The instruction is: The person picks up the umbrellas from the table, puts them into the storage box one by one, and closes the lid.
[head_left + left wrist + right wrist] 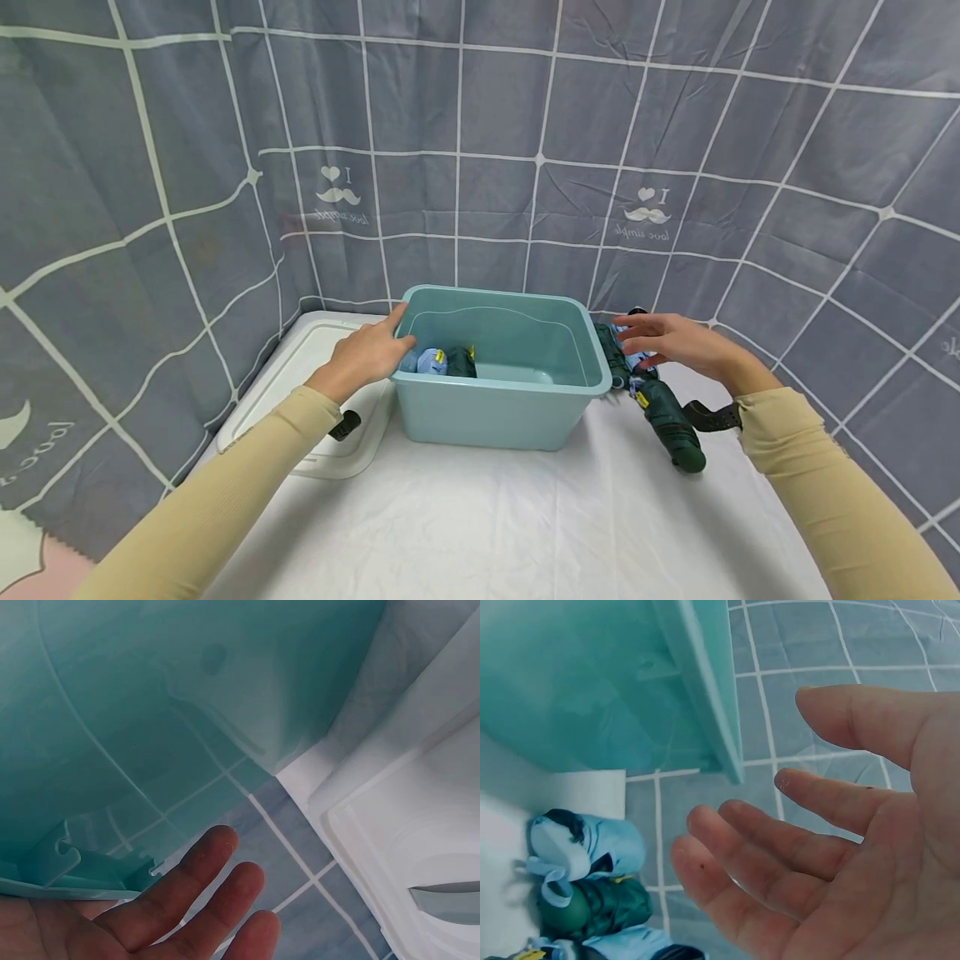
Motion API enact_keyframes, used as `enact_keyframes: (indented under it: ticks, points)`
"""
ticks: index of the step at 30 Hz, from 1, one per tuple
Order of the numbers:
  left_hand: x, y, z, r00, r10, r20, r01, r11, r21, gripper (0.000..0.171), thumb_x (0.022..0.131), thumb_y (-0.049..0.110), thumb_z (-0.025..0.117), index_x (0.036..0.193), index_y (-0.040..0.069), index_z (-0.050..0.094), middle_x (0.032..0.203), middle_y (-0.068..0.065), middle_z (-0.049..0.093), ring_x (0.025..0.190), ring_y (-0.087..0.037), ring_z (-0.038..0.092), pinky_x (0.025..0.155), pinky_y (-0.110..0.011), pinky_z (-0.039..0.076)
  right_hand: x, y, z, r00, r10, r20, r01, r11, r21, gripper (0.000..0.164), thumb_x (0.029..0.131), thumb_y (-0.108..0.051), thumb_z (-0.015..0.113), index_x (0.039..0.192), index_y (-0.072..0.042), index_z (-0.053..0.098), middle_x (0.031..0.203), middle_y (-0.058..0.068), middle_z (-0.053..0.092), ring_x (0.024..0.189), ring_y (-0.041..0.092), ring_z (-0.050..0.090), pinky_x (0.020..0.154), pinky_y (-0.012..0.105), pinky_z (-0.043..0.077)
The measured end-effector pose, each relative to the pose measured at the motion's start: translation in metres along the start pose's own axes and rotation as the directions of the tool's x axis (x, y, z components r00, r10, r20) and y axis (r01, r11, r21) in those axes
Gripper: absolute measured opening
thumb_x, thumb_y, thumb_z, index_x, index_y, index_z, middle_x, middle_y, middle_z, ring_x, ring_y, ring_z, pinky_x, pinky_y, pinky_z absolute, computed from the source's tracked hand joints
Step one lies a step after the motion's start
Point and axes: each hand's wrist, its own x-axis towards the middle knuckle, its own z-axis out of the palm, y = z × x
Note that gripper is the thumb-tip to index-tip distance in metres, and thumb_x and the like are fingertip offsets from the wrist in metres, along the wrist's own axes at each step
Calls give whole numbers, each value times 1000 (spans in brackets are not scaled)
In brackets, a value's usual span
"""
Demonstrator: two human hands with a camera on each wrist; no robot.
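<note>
A teal plastic storage bin (491, 412) stands on the white-covered table. My left hand (369, 354) holds its left rim, thumb over the inside edge; in the left wrist view its other fingers (217, 900) extend outside, below the rim. Inside the bin, at the left, are a light blue folded umbrella (432, 362) and a dark green one (461, 362). My right hand (678, 346) hovers just right of the bin with loosely bent fingers and nothing in it. Beneath it lie several folded umbrellas, a long dark green one (671, 423) nearest, with light blue ones (615, 841) partly hidden.
A white lid (277, 383) lies flat to the left of the bin, partly beneath my left forearm. Behind and at both sides hangs a grey curtain (495, 200) with a white grid. White cloth (480, 517) covers the table before the bin.
</note>
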Motion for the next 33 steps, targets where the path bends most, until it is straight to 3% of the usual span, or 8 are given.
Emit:
enact_keyframes:
  ticks: [19,28,33]
  points:
    - [1,-1,1,1000,-8,-3,8,1000,2,75,98,50,34,164,25,8,153,-22,46,130,-43,55,85,-60,48,-6,61,4,998,37,-43,-33,996,87,70,101,-33,61,157,-3,30,156,28,38,140,46,40,102,52,49]
    - [2,-2,2,1000,-9,2,9,1000,2,75,98,49,34,164,25,8,153,-22,46,128,-42,55,82,-58,49,-8,84,8,997,49,-58,-44,996,81,70,102,-32,59,156,1,30,155,31,37,132,34,54,104,55,46]
    - [2,-1,1,1000,-8,3,8,1000,-2,76,98,50,34,164,25,8,153,-22,46,127,-42,56,78,-55,49,-9,96,9,997,42,-68,-36,995,94,67,103,-28,57,158,-2,29,156,30,35,138,44,44,104,54,46]
